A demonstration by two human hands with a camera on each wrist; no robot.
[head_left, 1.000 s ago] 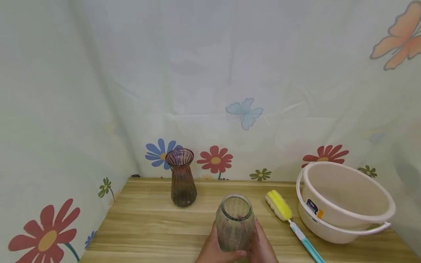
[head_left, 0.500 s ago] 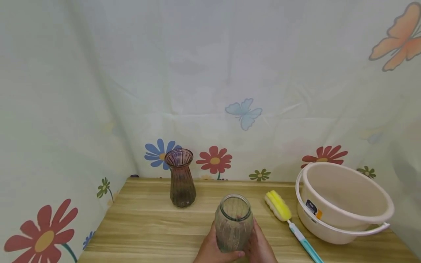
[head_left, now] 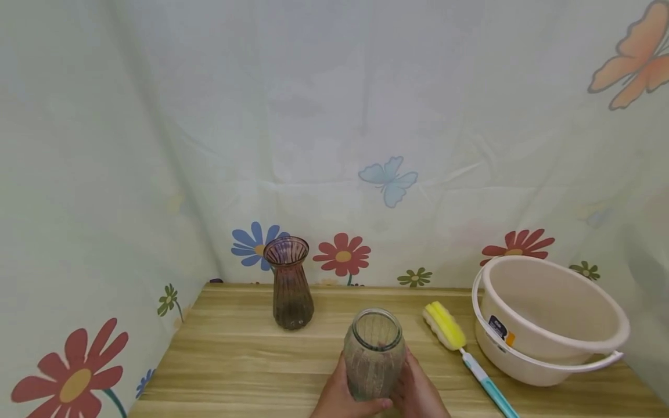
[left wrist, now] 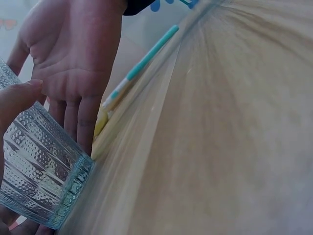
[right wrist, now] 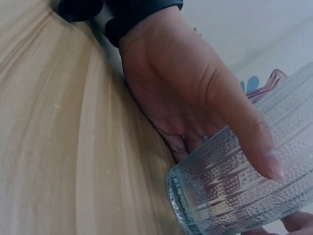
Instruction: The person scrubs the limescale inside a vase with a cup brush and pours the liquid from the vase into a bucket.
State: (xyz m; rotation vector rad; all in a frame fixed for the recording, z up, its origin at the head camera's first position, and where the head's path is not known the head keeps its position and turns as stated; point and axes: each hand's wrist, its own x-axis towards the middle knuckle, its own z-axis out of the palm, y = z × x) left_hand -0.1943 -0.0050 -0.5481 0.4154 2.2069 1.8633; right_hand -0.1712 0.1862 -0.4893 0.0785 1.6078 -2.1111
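A clear, ribbed glass vase with a beaded texture (head_left: pixel 373 363) stands upright between both hands at the front of the table, its base close to the wood. My left hand (head_left: pixel 345 392) grips it from the left, the thumb lying across its lower front. My right hand (head_left: pixel 418 389) is against the vase's right side; in the left wrist view its palm (left wrist: pixel 73 58) faces the vase, with straight fingers running behind the glass. Part of those fingers is hidden by the vase. In the right wrist view my left thumb (right wrist: pixel 257 142) presses on the glass wall (right wrist: pixel 230 186).
A purple-grey fluted vase (head_left: pixel 292 296) stands at the back left. On the right lies a brush with a yellow sponge head (head_left: pixel 444 325) and teal handle, beside a pale bucket (head_left: pixel 514 363) with its handle down. A flower-printed curtain (head_left: pixel 324 145) encloses the wood-grain table (head_left: pixel 225 360).
Both hands keep their hold around the clear vase, which stays nearly in place. The whole head view shifts slightly left, then back right.
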